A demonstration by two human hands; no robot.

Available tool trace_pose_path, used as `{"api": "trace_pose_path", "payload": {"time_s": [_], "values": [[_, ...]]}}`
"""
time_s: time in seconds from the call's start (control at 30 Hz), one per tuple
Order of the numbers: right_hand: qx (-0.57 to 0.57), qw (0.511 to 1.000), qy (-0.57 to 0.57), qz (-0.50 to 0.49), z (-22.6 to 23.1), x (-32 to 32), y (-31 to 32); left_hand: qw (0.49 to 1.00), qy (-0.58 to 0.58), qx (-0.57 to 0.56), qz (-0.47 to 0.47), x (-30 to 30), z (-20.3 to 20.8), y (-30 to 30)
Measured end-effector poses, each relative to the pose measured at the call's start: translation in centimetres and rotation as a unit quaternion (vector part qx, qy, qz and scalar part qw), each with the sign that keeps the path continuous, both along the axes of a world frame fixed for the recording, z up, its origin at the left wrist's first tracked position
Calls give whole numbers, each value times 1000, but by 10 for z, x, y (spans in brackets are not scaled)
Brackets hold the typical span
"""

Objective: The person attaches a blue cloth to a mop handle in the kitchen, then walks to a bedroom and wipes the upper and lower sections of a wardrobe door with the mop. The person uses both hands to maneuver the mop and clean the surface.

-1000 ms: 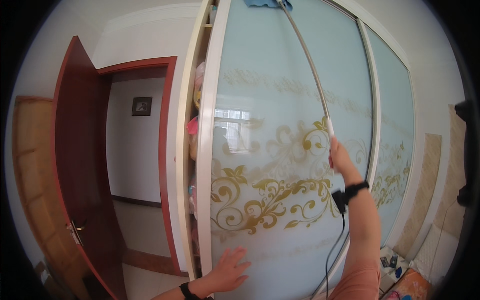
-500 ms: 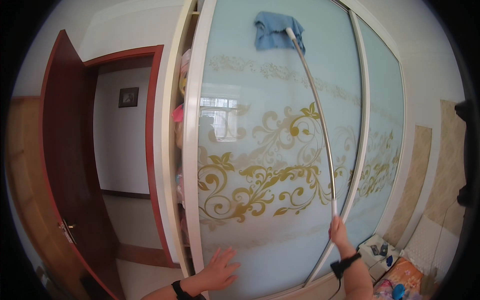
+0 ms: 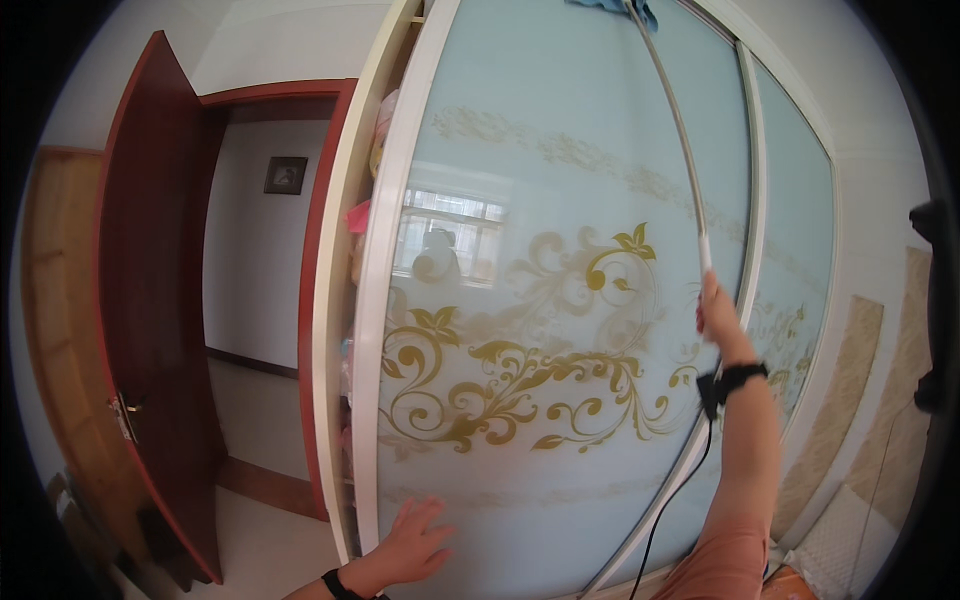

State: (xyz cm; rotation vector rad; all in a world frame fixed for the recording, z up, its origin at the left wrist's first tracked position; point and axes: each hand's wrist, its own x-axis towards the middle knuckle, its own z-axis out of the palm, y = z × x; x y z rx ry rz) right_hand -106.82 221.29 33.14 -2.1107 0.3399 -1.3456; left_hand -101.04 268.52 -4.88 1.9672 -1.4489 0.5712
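Note:
My right hand is closed around the white grip end of a long-handled mop, its arm stretched upward. The thin metal pole slants up and left along a glossy, pale blue sliding wardrobe door. At the top of the view, a blue cloth covers the mop head against the door; most of it is cut off by the picture's edge. My left hand has its fingers spread, low in front of the door, holding nothing. Whether it touches the panel I cannot tell. Gold and grey scrollwork decorates the door.
Left of the wardrobe's white frame, packed items show in a narrow gap. A dark red door stands ajar by its doorway. A second sliding panel is on the right. A black cable hangs from my right wrist.
My right hand has risen with the mop, and the cloth-covered head has slid up the door, partly out of view. My left hand stays low and spread. The view has shifted slightly.

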Motion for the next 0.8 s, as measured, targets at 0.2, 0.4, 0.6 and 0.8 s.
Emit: {"api": "trace_pose_path", "payload": {"time_s": [0.2, 0.4, 0.6, 0.8], "values": [[12, 999, 52, 9, -238, -69, -35, 1000, 16, 17, -5, -6, -21, -10], [69, 996, 47, 15, -274, -94, -35, 1000, 15, 24, -12, -2, -36, -27], [56, 998, 12, 30, -72, -46, -12, 999, 18, 8, -25, -4, -43, -45], [2, 999, 5, 52, -19, 6, 43, 999, 33, -10, -36, 2, -56, -27]]}}
